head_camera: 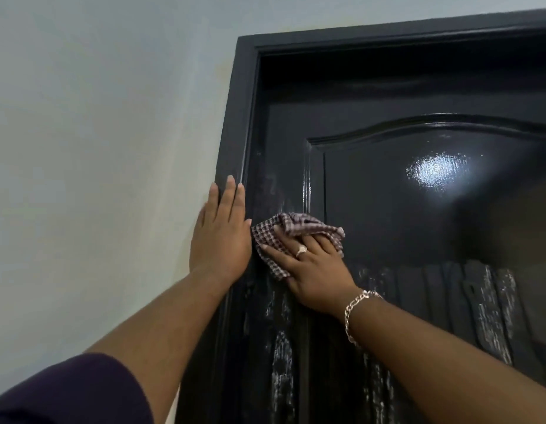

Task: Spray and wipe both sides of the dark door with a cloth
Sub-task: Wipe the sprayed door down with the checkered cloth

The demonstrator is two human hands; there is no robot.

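Observation:
The glossy dark door [403,185] fills the right of the view, shut in its dark frame [235,123]. White foamy streaks of spray run down its lower part [486,304]. My right hand [314,270] presses a checked maroon and white cloth [271,240] flat against the door's left stile, with fingers spread over it. My left hand [219,237] lies flat with straight fingers on the door frame and the wall edge, just left of the cloth. No spray bottle is in view.
A pale wall [97,148] stretches to the left of the frame. The door's raised arched panel [418,130] sits above and right of the cloth, with a bright light reflection on it.

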